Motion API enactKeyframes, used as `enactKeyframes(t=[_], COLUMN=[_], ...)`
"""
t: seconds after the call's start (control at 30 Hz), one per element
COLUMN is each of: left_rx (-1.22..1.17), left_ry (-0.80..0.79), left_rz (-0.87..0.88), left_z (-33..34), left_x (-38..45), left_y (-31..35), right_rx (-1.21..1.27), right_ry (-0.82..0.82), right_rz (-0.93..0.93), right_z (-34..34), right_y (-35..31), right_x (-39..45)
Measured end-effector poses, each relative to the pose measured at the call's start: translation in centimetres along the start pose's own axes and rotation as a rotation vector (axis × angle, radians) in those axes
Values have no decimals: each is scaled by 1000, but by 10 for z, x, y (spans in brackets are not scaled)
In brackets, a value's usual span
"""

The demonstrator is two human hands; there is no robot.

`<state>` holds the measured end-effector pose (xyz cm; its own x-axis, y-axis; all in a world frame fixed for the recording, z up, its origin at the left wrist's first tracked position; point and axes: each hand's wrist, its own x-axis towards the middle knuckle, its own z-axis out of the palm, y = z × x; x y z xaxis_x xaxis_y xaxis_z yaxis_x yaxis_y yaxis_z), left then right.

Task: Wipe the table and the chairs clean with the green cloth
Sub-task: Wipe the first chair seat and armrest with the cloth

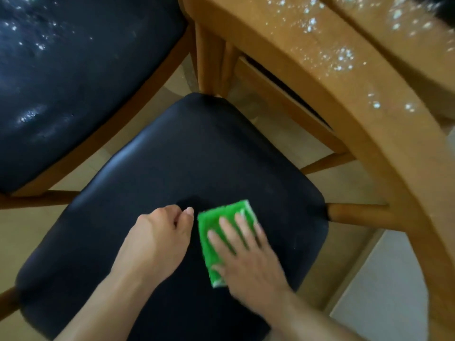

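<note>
At the far left a second chair (73, 77) is seen, its dark padded seat speckled with pale droplets and carried on a light wooden frame. Near the middle, a chair (187, 153) with a dark, smooth seat cushion fills most of the view, its wooden rails showing at the left and right edges. The left hand (157, 239) is rested on this seat, left of centre, with the fingers curled under and the thumb laid against them; nothing is seen to be held in it. Just beside it to the right, not quite touching, the green cloth (211, 244) is laid flat on the seat, folded into a thick rectangle. The right hand (248, 259) is pressed on top of the cloth with the fingers straight and spread apart, the palm covering the near right corner; this hand is blurred. At the far right, the wooden table (320, 70) is seen from its edge, its curved rim running from the far side down toward the near right, and its top is scattered with white bubbles of foam. Below it a pale floor (384, 286) is visible.
</note>
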<state>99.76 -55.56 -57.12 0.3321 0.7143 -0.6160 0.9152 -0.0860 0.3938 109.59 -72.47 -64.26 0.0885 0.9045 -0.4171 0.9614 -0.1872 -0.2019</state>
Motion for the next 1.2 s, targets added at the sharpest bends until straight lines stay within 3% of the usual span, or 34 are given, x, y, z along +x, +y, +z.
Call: enactKeyframes(t=[0.07, 0.17, 0.27, 0.5, 0.63, 0.8, 0.93, 1.07, 1.2], left_rx=[28, 57, 57, 9, 28, 84, 133, 143, 122], left_ry=[-8, 0, -7, -87, -105, -187, -224, -243, -248], left_rz=[-12, -19, -14, 85, 190, 203, 188, 176, 199], left_z=[2, 7, 7, 14, 25, 37, 36, 31, 30], left_x=[-5, -12, -21, -37, -37, -35, -43, -48, -48], left_y=[-6, -17, -26, -10, 6, -1, -17, -23, -24], right_rx=[-39, -10, 64, 135, 161, 262, 342, 472, 368], right_ry=[104, 110, 131, -51, 30, 96, 123, 20, 78], right_rz=[131, 320, 540, 401, 514, 853, 933, 983, 1072], right_z=[-16, -42, -42, 10, 8, -7, 12, 35, 25], right_y=[36, 81, 75, -63, -31, 58, 2, -85, -54], right_x=[31, 70, 75, -42, -33, -10, -26, -49, -35])
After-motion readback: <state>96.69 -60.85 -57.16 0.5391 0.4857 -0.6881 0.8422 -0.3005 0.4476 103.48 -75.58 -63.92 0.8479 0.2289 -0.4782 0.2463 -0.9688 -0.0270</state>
